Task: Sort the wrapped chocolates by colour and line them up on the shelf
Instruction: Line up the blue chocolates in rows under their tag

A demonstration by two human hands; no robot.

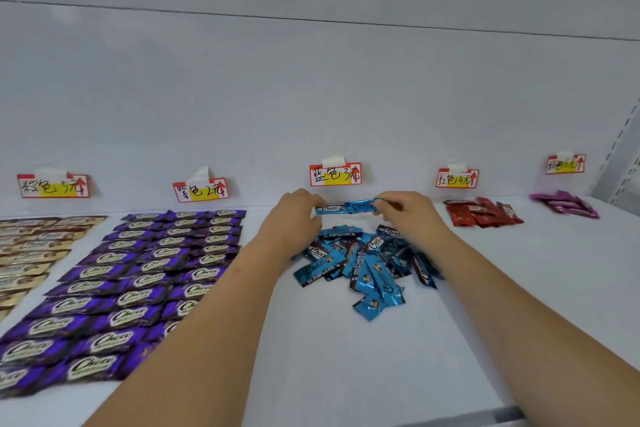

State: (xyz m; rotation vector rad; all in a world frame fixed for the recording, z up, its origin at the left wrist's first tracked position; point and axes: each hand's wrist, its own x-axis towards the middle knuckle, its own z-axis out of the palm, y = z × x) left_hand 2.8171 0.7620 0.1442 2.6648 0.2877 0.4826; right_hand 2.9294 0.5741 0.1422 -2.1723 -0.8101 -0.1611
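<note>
1. Blue chocolates (360, 267) are heaped in a loose pile on the white shelf (346, 357), about midway along it and set forward of the back wall.
2. Two blue bars (346, 208) are laid end to end in a row close to the back edge of the shelf, just beyond the pile and below the blue price tag (335, 174).
3. The left end of that row is pinched by the fingers of the left hand (294, 218); the right end is pinched by the curled fingers of the right hand (408, 215).
4. Purple chocolates (138, 284) are lined up in neat rows on the left part of the shelf, from the back edge to the front edge.
5. Gold chocolates (31, 253) are ranged in rows at the far left edge, partly cut off by the view.
6. Red chocolates (483, 213) are piled near the back edge to the right of the hands.
7. Pink chocolates (566, 204) are piled near the back right corner.
8. Handwritten tags are taped to the back wall above each group.
</note>
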